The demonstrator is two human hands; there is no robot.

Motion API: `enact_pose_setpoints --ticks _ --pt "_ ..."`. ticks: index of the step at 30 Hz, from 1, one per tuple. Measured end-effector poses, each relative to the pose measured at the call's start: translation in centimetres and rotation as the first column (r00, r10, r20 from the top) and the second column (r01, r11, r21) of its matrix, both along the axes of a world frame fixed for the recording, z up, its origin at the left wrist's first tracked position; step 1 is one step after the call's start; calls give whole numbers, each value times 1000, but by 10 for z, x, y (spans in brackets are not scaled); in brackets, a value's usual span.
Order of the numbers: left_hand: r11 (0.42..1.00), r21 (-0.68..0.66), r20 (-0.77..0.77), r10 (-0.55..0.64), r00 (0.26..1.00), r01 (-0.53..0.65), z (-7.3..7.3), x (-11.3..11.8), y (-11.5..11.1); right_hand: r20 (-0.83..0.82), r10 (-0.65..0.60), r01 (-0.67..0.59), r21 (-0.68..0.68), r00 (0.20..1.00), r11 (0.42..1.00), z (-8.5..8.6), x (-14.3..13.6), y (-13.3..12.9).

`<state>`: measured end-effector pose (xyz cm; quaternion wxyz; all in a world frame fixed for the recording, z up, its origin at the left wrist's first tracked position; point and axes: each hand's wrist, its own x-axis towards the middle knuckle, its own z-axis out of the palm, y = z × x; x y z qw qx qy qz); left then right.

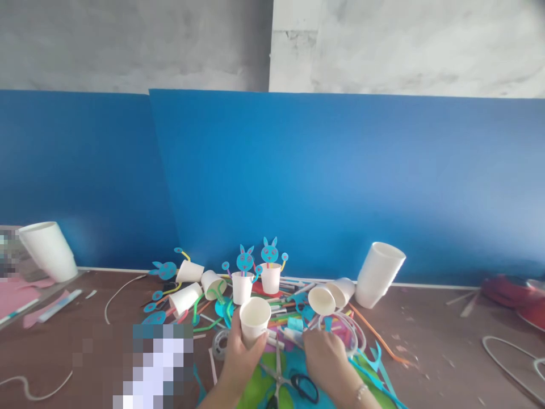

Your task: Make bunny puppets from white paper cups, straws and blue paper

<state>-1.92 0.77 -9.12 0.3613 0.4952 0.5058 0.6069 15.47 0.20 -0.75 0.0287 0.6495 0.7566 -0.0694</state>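
Observation:
A white paper cup (255, 313) is upright in my left hand (243, 355), whose fingers wrap round its side; the open top faces me. My right hand (327, 357) reaches down into the craft pile with its fingers curled, and whatever they pinch is hidden. Close to it lie a coiled pale cord (355, 335) and a small blue paper piece (295, 324). Between my hands rest scissors (279, 375) with dark handles and spread blades, on green and blue paper (255, 392). A tape roll (220, 345) sits beside my left wrist.
Blue paper rabbits (244, 261) stand in cups behind my hands; more cup rabbits (186, 298) lie tipped at left. Two loose cups (322, 299) lie right of centre. Cup stacks (378, 275) lean near the blue partition (340, 182). Red material (506, 295) sits far right.

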Motion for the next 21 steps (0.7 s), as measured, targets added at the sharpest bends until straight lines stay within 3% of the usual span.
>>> enact_pose_setpoints --ticks 2,4,6,8,11,21 --pt "1000 5 8 -7 1000 7 7 1 -3 -27 -50 51 35 998 998 17 9 -1" --pt "997 16 -12 -73 997 73 15 2 -6 -220 -65 85 84 973 993 32 16 -4" --pt "983 45 -54 -176 983 179 21 1 -8 -539 -47 4 -81 841 997 39 19 -8" --pt "965 84 -94 -240 966 248 23 1 -10 -729 -114 -176 -308 674 935 39 16 -11" --pt "960 115 -129 -240 962 255 22 1 -11 -792 -207 -323 -451 574 832 30 7 -12" --pt "954 83 -156 -272 950 287 21 4 -15 -818 -279 -335 -482 502 810 13 2 -2"
